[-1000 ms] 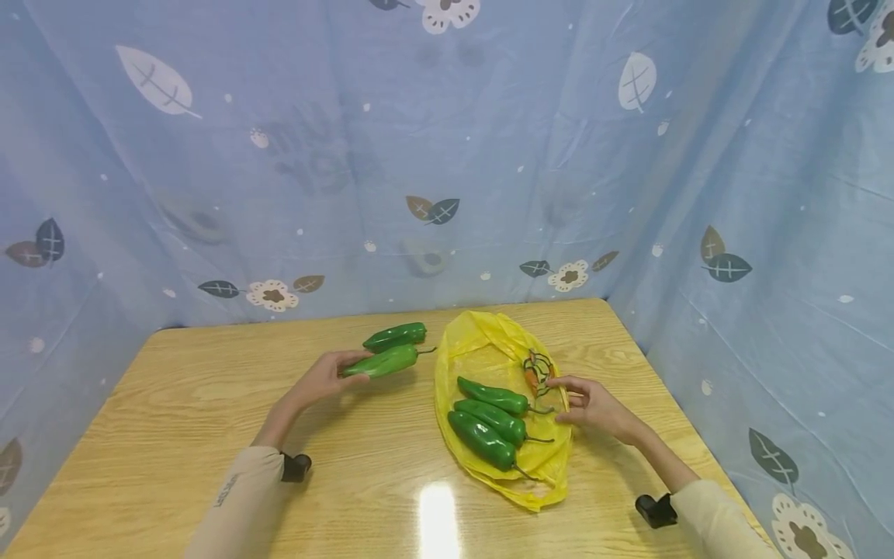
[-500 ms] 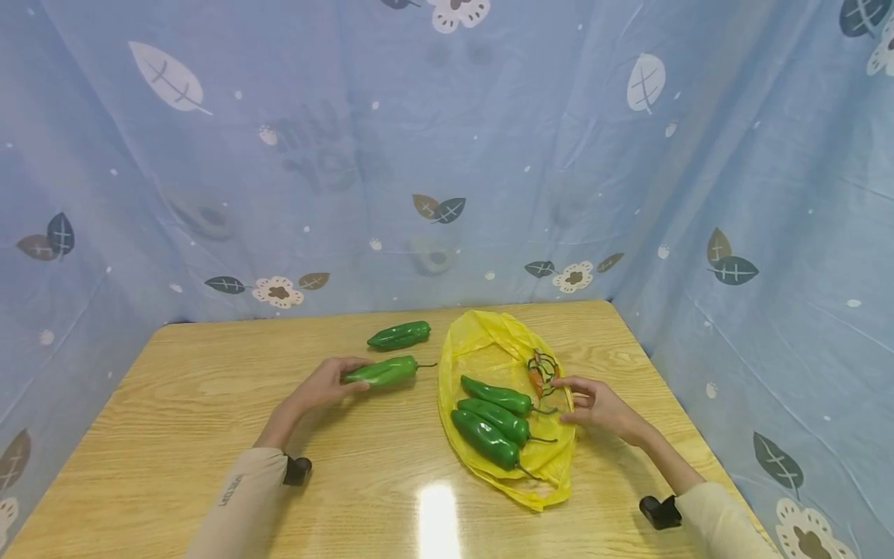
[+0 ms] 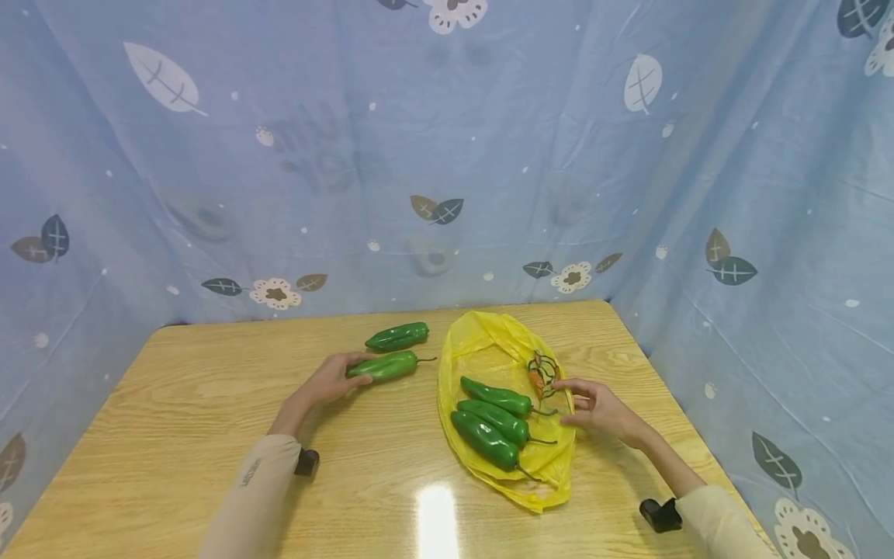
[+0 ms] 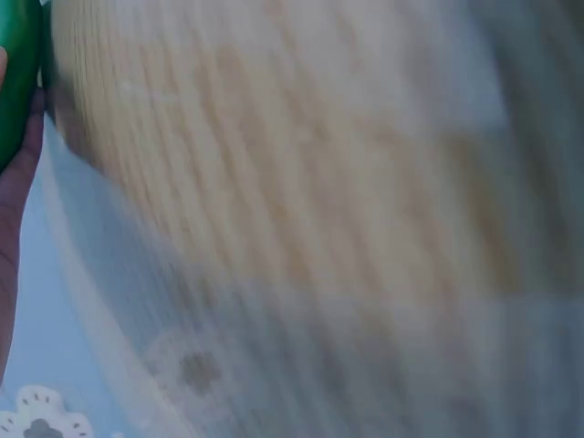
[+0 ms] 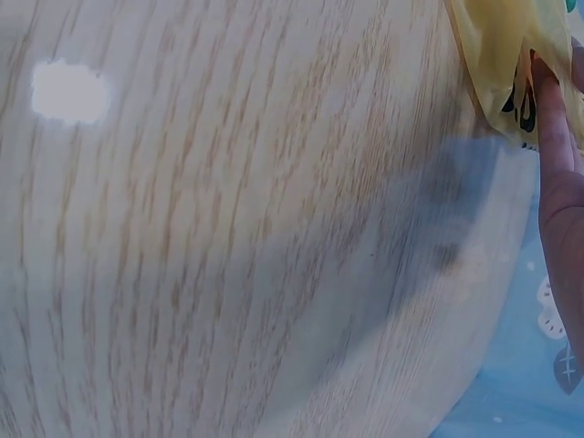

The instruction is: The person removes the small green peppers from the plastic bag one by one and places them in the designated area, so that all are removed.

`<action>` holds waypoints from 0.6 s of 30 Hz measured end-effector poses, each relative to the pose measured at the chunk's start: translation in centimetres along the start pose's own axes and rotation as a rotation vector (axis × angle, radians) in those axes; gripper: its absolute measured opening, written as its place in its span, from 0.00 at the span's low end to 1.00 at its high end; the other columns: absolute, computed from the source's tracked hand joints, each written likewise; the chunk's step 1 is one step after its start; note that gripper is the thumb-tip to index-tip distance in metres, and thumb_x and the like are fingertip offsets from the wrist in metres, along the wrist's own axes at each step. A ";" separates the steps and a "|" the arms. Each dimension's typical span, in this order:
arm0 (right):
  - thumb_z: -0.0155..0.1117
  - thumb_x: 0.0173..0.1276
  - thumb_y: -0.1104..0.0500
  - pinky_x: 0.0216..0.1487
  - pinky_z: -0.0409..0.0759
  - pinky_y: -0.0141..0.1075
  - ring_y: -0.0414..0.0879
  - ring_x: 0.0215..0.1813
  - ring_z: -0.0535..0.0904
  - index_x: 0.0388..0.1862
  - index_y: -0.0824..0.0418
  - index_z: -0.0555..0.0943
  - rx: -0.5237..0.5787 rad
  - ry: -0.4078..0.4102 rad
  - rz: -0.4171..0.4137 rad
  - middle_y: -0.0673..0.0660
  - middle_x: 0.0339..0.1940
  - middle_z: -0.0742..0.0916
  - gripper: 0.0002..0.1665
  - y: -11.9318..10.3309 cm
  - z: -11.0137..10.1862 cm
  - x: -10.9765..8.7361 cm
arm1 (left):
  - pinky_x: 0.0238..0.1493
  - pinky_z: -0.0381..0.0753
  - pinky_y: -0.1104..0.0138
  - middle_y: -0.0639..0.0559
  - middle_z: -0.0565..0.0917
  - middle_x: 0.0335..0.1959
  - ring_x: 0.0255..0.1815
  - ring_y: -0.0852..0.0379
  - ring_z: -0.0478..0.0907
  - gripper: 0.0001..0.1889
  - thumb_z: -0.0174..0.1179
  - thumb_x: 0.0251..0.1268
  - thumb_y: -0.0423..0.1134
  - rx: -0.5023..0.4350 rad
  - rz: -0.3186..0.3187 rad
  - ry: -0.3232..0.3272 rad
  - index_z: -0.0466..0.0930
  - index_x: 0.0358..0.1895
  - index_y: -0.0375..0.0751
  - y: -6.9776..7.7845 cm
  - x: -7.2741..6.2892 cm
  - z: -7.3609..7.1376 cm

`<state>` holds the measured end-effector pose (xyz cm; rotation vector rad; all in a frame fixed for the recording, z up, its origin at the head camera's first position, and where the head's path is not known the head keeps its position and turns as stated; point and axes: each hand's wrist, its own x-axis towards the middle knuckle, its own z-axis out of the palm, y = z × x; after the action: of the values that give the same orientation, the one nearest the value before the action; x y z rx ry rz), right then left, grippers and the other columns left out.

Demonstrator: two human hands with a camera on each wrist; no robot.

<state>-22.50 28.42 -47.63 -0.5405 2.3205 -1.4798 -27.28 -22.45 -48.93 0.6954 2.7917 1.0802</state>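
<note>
three long green peppers [image 3: 493, 420] lie in the yellow plastic bag [image 3: 457, 341]; two are outside.
left of it, the left hand [image 3: 338, 378] grips a lighter green pepper [image 3: 391, 366] near a darker pepper [image 3: 398, 336]; the right hand [image 3: 604, 411] pinches the bag.

Your 5 peppers [image 3: 484, 440] look smooth and glossy; your bag [image 3: 489, 361], thin crinkled plastic; your table [image 3: 181, 419], shiny grained wood; your sleeves [image 3: 254, 489] and the curtain [image 3: 517, 210], matt cloth.

Head cam fwd/down; wrist cams nr table [image 3: 174, 435] — L shares held pepper [image 3: 387, 366], R bag [image 3: 489, 357] w/ head.
</note>
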 end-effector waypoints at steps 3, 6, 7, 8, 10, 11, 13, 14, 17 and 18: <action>0.68 0.63 0.62 0.62 0.68 0.58 0.76 0.69 0.53 0.68 0.69 0.67 0.006 -0.002 0.004 0.74 0.72 0.61 0.36 0.0 0.0 -0.1 | 0.59 0.73 0.48 0.31 0.76 0.58 0.53 0.39 0.78 0.24 0.62 0.64 0.37 0.010 0.016 0.001 0.73 0.60 0.28 0.0 0.4 0.1; 0.68 0.63 0.62 0.61 0.71 0.56 0.77 0.69 0.52 0.68 0.69 0.67 0.023 -0.010 0.012 0.74 0.72 0.59 0.36 0.0 -0.1 -0.2 | 0.57 0.74 0.48 0.32 0.78 0.56 0.45 0.43 0.81 0.23 0.63 0.63 0.37 0.029 0.032 0.000 0.74 0.59 0.28 0.1 0.7 0.1; 0.68 0.64 0.62 0.60 0.72 0.55 0.77 0.68 0.52 0.68 0.69 0.67 0.025 -0.013 0.013 0.75 0.72 0.59 0.36 0.0 -0.1 -0.3 | 0.56 0.76 0.49 0.32 0.78 0.55 0.40 0.45 0.82 0.23 0.63 0.63 0.37 0.030 0.029 -0.007 0.74 0.59 0.28 0.1 0.8 0.1; 0.67 0.64 0.62 0.59 0.74 0.54 0.78 0.68 0.52 0.68 0.70 0.66 0.022 -0.018 0.009 0.75 0.72 0.58 0.36 0.0 -0.2 -0.3 | 0.54 0.77 0.50 0.33 0.79 0.55 0.37 0.49 0.82 0.23 0.63 0.63 0.37 0.036 0.026 -0.013 0.74 0.59 0.29 0.2 0.8 0.1; 0.67 0.64 0.62 0.57 0.77 0.50 0.79 0.67 0.52 0.68 0.69 0.66 0.016 -0.020 0.013 0.76 0.72 0.58 0.36 0.0 -0.4 -0.4 | 0.49 0.79 0.53 0.34 0.79 0.54 0.34 0.56 0.80 0.24 0.63 0.63 0.37 0.043 0.017 -0.029 0.74 0.60 0.30 0.3 0.9 0.1; 0.67 0.64 0.62 0.56 0.78 0.48 0.79 0.67 0.53 0.68 0.69 0.66 0.021 -0.017 0.020 0.76 0.72 0.58 0.36 0.0 -0.5 -0.4 | 0.47 0.80 0.55 0.34 0.80 0.53 0.31 0.59 0.79 0.24 0.63 0.63 0.38 0.048 0.013 -0.036 0.74 0.60 0.30 0.4 1.0 0.1; 0.67 0.64 0.62 0.54 0.79 0.44 0.78 0.67 0.54 0.68 0.69 0.66 0.024 -0.011 0.028 0.75 0.73 0.57 0.36 0.0 -0.8 -0.5 | 0.45 0.80 0.57 0.34 0.80 0.52 0.28 0.63 0.77 0.24 0.63 0.64 0.39 0.076 0.023 -0.050 0.75 0.60 0.30 0.5 1.2 0.0; 0.67 0.64 0.62 0.54 0.79 0.42 0.78 0.67 0.54 0.68 0.69 0.66 0.021 -0.012 0.027 0.75 0.73 0.57 0.36 0.1 -0.9 -0.5 | 0.44 0.80 0.58 0.34 0.81 0.51 0.27 0.63 0.76 0.24 0.63 0.64 0.39 0.092 0.028 -0.054 0.75 0.60 0.30 0.6 1.3 -0.1; 0.67 0.64 0.63 0.53 0.80 0.41 0.77 0.68 0.54 0.68 0.70 0.66 0.040 -0.009 0.030 0.75 0.73 0.57 0.36 0.2 -1.2 -0.5 | 0.43 0.79 0.58 0.35 0.83 0.45 0.21 0.61 0.76 0.25 0.62 0.64 0.41 0.121 0.030 -0.080 0.74 0.61 0.30 1.0 1.5 -0.3; 0.67 0.64 0.63 0.53 0.79 0.40 0.77 0.68 0.54 0.68 0.70 0.65 0.032 -0.012 0.022 0.76 0.72 0.57 0.36 0.2 -1.3 -0.5 | 0.43 0.80 0.58 0.34 0.82 0.46 0.23 0.60 0.78 0.25 0.62 0.65 0.41 0.136 0.030 -0.087 0.74 0.62 0.30 1.1 1.6 -0.3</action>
<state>-22.70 29.75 -47.27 -0.5121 2.2823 -1.4966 -28.38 -21.29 -47.82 0.7796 2.8081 0.8485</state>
